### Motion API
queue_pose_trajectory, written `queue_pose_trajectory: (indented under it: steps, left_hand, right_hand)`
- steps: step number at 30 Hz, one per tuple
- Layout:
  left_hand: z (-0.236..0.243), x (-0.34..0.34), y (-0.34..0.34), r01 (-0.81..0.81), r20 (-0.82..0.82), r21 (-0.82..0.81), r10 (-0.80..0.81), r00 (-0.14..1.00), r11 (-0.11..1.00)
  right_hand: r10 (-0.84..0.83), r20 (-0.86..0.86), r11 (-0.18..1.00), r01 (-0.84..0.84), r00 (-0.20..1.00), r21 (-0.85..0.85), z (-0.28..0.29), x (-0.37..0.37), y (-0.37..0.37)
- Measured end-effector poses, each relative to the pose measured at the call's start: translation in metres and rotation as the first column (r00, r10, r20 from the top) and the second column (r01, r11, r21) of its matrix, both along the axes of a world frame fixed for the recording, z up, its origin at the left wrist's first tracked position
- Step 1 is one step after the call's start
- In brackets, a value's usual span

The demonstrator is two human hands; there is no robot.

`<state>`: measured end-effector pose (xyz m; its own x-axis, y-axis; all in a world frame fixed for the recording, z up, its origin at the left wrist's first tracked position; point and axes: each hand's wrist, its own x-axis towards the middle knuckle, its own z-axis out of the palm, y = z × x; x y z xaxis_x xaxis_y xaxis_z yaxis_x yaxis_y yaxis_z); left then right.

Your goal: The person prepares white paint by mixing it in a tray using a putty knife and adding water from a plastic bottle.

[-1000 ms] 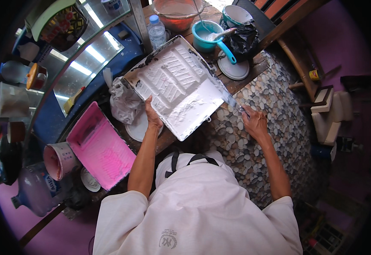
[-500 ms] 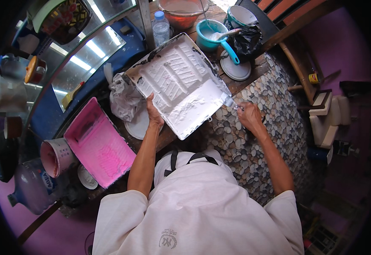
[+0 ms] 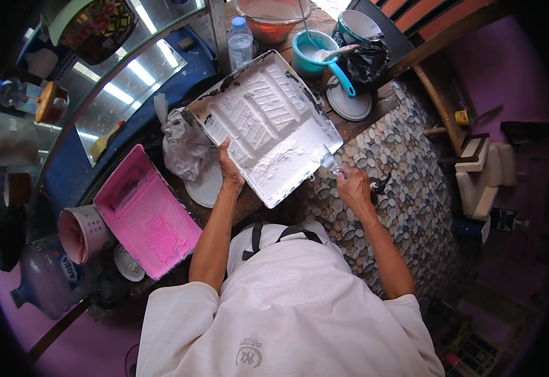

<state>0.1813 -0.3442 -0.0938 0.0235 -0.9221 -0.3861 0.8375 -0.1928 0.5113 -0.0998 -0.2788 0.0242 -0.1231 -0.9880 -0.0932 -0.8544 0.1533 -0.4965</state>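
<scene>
Counted two rectangular paint trays: one white ribbed tray (image 3: 241,75) with dark-chipped rims, located at centre near the edge of the brown wooden bench (image 3: 381,100); one bright pink tray (image 3: 133,198), to the left of it. Counted also one metal-bladed scraper (image 3: 329,160), three round white lid-like pieces (image 3: 350,105), one knotted white plastic bag (image 3: 183,147) and one crumpled black plastic bag (image 3: 367,64).

Noted at the left hand (image 3: 230,166): partly open, thumb over the white ribbed tray's left rim, fingers hidden beneath. Noted at the right hand (image 3: 354,188): closed around the scraper's handle, with the blade over the tray's near right rim. Cannot tell from this view about contact between blade and paint.

Observed tight clearance on the left, with the knotted bag just beside the tray; likewise at the far right edge, with the long-handled turquoise pot (image 3: 306,65) near. Found open room to the right, over the grey-brown pebble-patterned covering (image 3: 406,169).

Inspected containers: in the white tray, thick white paint at the lower end; in the pink tray, pink paint; in the pot, pale paint; in the translucent orange-red basin (image 3: 273,31), pale liquid; in the pale cylindrical tub (image 3: 95,226), pink residue
</scene>
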Motion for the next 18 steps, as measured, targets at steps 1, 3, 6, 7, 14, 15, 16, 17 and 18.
queue_pose_trajectory:
  steps: [1,3,6,7,14,15,16,17,18]
  left_hand:
    - [-0.003,0.002,0.0,0.006,0.001,-0.004,-0.006,1.0,1.0]
    - [-0.003,0.0,-0.001,0.009,-0.003,0.003,-0.009,1.0,1.0]
    - [-0.002,-0.001,-0.001,0.007,0.004,0.007,-0.007,1.0,1.0]
    - [-0.001,-0.001,0.0,0.004,0.014,0.004,-0.004,1.0,1.0]
    - [0.006,-0.001,0.0,0.004,0.011,-0.006,-0.003,1.0,1.0]
    - [0.006,-0.001,0.0,0.013,0.01,0.011,-0.013,1.0,1.0]
    - [0.005,0.0,0.0,0.023,0.009,0.027,-0.023,1.0,0.999]
    - [0.003,0.001,0.0,0.02,0.008,0.026,-0.02,1.0,0.999]
    - [0.001,0.002,0.0,0.019,0.008,0.02,-0.019,1.0,1.0]
  right_hand:
    - [0.003,0.0,1.0,-0.003,1.0,0.0,0.0,0.005,0.001]
    - [-0.022,0.088,0.997,0.015,0.996,0.08,-0.003,0.01,0.005]
    - [0.031,0.038,0.999,-0.032,0.999,0.012,-0.004,0.019,0.007]
    - [0.026,0.01,0.999,-0.026,1.0,-0.022,0.0,0.025,0.006]
    - [0.153,-0.077,0.988,-0.154,0.985,-0.006,0.001,0.023,-0.003]
    - [0.145,-0.114,0.986,-0.153,0.983,-0.061,-0.003,0.02,-0.004]
    - [0.135,-0.15,0.981,-0.153,0.979,-0.115,-0.005,0.017,-0.003]
    - [0.138,-0.152,0.981,-0.156,0.979,-0.116,-0.004,0.015,-0.004]
    - [0.142,-0.135,0.985,-0.152,0.981,-0.075,-0.003,0.014,-0.004]
